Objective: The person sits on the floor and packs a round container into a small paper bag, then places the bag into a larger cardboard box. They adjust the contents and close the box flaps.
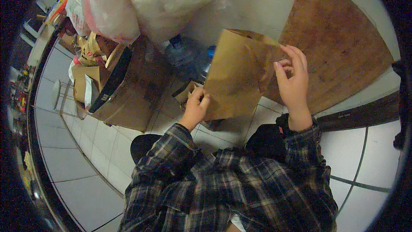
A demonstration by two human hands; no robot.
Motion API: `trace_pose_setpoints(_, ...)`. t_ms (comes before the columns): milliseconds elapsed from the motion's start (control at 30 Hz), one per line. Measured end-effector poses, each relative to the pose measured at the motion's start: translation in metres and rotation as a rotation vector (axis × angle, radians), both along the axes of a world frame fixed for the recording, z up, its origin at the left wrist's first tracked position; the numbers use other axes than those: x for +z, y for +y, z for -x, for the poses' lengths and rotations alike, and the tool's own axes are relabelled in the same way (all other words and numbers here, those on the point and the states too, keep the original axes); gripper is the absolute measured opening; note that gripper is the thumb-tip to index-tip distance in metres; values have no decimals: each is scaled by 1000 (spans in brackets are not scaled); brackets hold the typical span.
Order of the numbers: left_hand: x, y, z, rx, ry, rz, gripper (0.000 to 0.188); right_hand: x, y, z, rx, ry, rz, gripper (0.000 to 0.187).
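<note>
A brown paper bag (240,75) is held up before me, creased on its right side, with its mouth at the top slightly parted. My left hand (195,109) is closed on the bag's lower left edge, thumb over the paper. At the upper right corner, by the mouth, my right hand (294,77) pinches the rim between bent fingers. The inside of the bag is mostly hidden from me. Behind its left edge, clear plastic water bottles (182,51) with blue parts stand in shadow.
To the left, a large cardboard box (133,90) holds paper bags and scraps. Bulging white plastic sacks (167,4) hang over it. A wire-framed stool (58,96) stands farther left. A brown wooden panel (334,38) rises at the right, above white floor tiles (343,146).
</note>
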State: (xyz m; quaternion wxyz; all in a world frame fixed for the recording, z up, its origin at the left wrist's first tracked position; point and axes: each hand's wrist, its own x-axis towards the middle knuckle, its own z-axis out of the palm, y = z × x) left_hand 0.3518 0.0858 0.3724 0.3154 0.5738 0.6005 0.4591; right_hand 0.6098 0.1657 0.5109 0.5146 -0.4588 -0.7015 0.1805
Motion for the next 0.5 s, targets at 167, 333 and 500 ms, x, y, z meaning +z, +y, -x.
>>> trace_pose_setpoints(167,-10,-4,14,6,-432,325,21,-75,36,-27,25,-140,450,40)
trace_pose_setpoints(333,-20,-5,18,17,-501,419,26,-123,34,-17,369,-151,763,55)
trace_pose_setpoints(500,-25,-18,14,-23,-678,368,23,-121,20,2,421,208,954,53)
